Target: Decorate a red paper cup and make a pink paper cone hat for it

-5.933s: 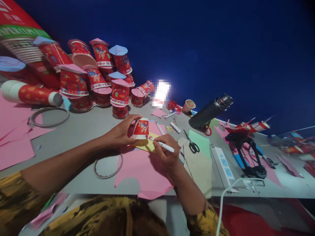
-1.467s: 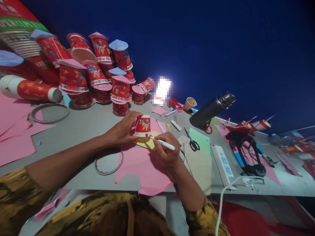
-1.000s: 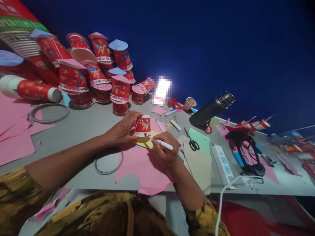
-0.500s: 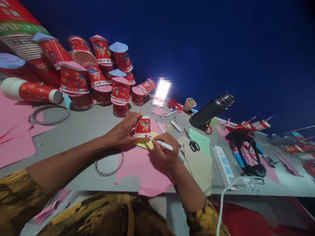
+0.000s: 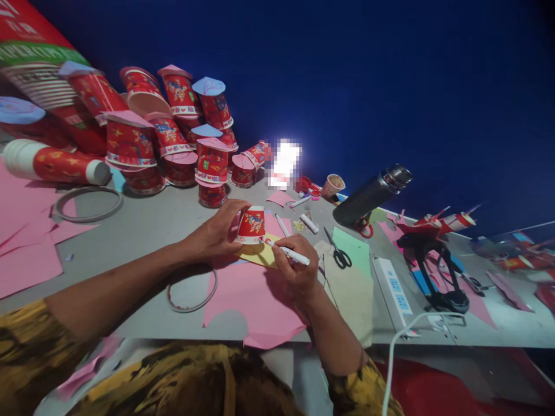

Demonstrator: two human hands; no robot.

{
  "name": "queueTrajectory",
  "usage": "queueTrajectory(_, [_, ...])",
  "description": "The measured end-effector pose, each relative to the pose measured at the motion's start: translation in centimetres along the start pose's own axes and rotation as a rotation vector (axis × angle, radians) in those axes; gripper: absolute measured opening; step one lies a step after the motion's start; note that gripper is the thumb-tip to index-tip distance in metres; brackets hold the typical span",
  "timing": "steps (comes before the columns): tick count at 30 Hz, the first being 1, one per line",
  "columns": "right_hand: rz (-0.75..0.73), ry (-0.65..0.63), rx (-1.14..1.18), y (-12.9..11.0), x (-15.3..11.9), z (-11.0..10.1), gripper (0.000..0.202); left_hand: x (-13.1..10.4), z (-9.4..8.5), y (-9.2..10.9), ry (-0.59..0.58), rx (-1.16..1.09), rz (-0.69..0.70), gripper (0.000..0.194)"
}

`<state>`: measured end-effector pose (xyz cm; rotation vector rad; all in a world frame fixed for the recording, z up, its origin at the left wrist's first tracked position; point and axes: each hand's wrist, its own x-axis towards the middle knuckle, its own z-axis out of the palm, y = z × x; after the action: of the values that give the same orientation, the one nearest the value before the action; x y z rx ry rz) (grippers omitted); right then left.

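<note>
A red paper cup (image 5: 252, 224) with a white rim stands upside down at the middle of the table, and my left hand (image 5: 220, 230) is closed around its left side. My right hand (image 5: 295, 267) grips a white marker (image 5: 291, 252) with a red tip end, which points left at the cup's white rim; whether the tip touches cannot be made out. Yellow paper (image 5: 261, 256) lies beneath the cup, and pink paper (image 5: 255, 294) spreads in front of both hands. A marker cap or second marker (image 5: 282, 225) lies just behind the right hand.
Red paper cups (image 5: 212, 162) with pink and blue paper tops stand stacked at back left. Black scissors (image 5: 340, 254), a dark thermos (image 5: 368, 196) and a white power strip (image 5: 392, 294) are on the right. Grey rings (image 5: 193, 309) lie on the left side.
My right hand and the marker have shifted slightly right and down along the cup's rim. My left hand keeps its hold on the cup.
</note>
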<state>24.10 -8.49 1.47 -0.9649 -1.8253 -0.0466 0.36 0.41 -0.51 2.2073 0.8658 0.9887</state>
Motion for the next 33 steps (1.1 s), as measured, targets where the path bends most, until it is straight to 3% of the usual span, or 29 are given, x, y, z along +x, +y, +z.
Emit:
queueTrajectory(5, [0.012, -0.073, -0.016, -0.02, -0.11, 0.06, 0.015, -0.01, -0.05, 0.0, -0.009, 0.021, -0.006, 0.074])
queueTrajectory(13, [0.074, 0.037, 0.041, 0.2, -0.06, -0.2, 0.012, 0.01, -0.04, 0.23, 0.006, 0.003, -0.002, 0.075])
queueTrajectory(28, [0.037, -0.04, -0.015, 0.19, -0.11, -0.01, 0.015, 0.08, 0.01, 0.15, 0.01, 0.01, -0.022, 0.075])
queueTrajectory(33, [0.072, 0.024, 0.058, 0.22, -0.29, -0.16, 0.01, 0.07, 0.04, 0.01, 0.008, 0.019, -0.028, 0.076])
